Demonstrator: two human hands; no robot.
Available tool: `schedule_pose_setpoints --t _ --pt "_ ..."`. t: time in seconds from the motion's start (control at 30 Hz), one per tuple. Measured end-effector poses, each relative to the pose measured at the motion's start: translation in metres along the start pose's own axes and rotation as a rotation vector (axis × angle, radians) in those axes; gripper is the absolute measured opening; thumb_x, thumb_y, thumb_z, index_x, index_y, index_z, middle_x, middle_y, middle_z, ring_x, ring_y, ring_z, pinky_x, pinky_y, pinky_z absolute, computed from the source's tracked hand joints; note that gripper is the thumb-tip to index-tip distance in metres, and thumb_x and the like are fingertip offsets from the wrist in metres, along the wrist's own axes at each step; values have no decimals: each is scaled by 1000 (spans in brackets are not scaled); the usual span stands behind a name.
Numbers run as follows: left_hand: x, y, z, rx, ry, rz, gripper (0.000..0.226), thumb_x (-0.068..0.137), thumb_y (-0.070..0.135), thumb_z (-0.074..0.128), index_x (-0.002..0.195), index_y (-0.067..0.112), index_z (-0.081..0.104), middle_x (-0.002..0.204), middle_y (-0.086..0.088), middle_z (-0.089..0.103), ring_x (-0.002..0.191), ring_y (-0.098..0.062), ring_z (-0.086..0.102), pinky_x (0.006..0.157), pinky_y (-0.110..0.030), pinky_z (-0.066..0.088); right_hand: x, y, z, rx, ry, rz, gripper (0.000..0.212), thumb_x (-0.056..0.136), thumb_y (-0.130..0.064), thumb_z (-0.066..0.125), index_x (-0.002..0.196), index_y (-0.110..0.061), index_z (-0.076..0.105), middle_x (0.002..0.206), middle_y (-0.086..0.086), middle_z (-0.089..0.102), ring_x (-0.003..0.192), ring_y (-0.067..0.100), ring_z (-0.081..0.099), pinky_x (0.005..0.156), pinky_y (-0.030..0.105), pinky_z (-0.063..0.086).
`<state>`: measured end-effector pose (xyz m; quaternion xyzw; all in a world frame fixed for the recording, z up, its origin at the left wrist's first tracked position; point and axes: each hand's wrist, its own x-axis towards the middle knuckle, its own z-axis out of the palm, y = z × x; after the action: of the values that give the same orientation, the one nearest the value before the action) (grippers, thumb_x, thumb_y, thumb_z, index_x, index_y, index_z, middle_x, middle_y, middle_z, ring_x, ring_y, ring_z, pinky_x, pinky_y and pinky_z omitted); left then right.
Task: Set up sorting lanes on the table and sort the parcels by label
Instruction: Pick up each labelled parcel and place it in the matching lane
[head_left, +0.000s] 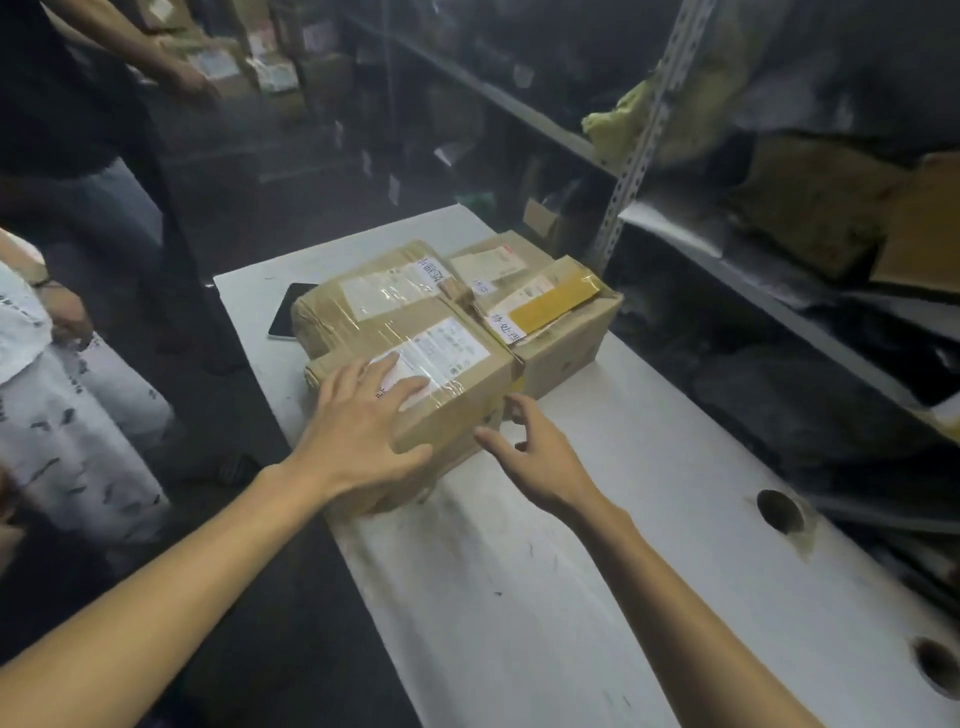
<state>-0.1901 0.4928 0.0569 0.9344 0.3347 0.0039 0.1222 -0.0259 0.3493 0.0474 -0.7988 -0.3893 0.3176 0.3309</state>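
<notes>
Dim storage space is surrounding a long white counter (597, 545), its surface scuffed and marked, with two round holes (779, 512) cut near its right edge. Grey perforated metal shelving (654, 119) is standing along the right side, holding crumpled dark and yellowish wrapped bundles.

Toward the far end of the counter, several brown cardboard parcels are sitting pressed together in a block. The nearest parcel (415, 374) is boxy, wrapped in glossy clear tape that is wrinkling at the corners, and is carrying a white printed shipping label (441, 348) on top. Behind it another taped parcel (374, 291) is showing a similar white label. To the right, a lower cardboard box (556, 322) is bearing a mustard-yellow strip (556, 304) and small white slips with handwritten characters. A flat dark phone (291, 317) is lying on the counter just beside the parcels, on the left.

The left hand (363, 426) is resting flat and spread on the near top corner of the nearest parcel, fingers partly covering its label, not gripping. The right hand (530, 452) is hovering open just beside that parcel's near right edge, fingers loosely curled, holding nothing.

At the left, two other people are standing beside the counter; one in pale patterned trousers (78, 415).
</notes>
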Motion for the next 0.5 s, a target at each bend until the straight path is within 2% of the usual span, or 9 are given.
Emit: schedule_pose_setpoints --t 0.07,0.1,0.17,0.23,0.27,0.33,0.4,0.5 --pt "23 -12 2 9 23 -16 90 65 81 22 147 44 29 160 -2 20 146 -29 9 119 -46 2 23 -6 11 215 6 101 67 95 -49 60 148 -24 27 139 -2 47 126 23 53 94 32 46" --pt "34 -17 3 1 38 -33 89 67 80 18 147 44 28 160 -2 20 146 -30 10 119 -46 2 32 -8 17 311 20 148 63 95 -50 60 142 -26 25 137 0 49 120 24 57 92 34 49" --pt "51 -22 2 -28 51 -90 84 72 75 14 148 40 28 160 -4 20 145 -31 14 119 -48 6 46 -7 27 434 76 230 54 95 -53 58 127 -29 22 124 3 53 111 28 62 93 45 55" --pt "59 -21 4 -2 52 -126 76 78 67 17 148 37 26 159 -8 19 143 -33 20 117 -49 13 55 -5 32 498 106 286 51 96 -56 53 123 -27 21 110 -1 52 103 31 65 89 51 57" --pt "60 -20 6 20 60 -128 74 80 64 18 148 35 25 159 -10 20 142 -34 22 115 -49 16 58 -5 33 517 113 304 52 96 -58 52 122 -25 21 111 -1 52 101 31 67 86 51 58" --pt "59 -18 7 36 81 -118 74 79 63 19 147 34 27 157 -10 23 139 -35 26 112 -50 21 61 -4 34 552 126 319 59 93 -58 56 127 -27 20 125 6 50 101 32 68 80 48 60" --pt "60 -18 6 29 83 -108 72 80 63 23 146 34 28 155 -10 26 137 -35 29 110 -50 23 62 -6 34 616 106 325 77 89 -59 63 143 -36 14 141 5 46 110 34 66 78 46 61" --pt "58 -12 1 19 112 -106 76 76 66 21 144 34 34 148 -10 34 129 -34 37 106 -47 27 67 -10 36 736 19 353 92 83 -56 72 148 -49 7 143 3 51 112 36 66 75 50 62"
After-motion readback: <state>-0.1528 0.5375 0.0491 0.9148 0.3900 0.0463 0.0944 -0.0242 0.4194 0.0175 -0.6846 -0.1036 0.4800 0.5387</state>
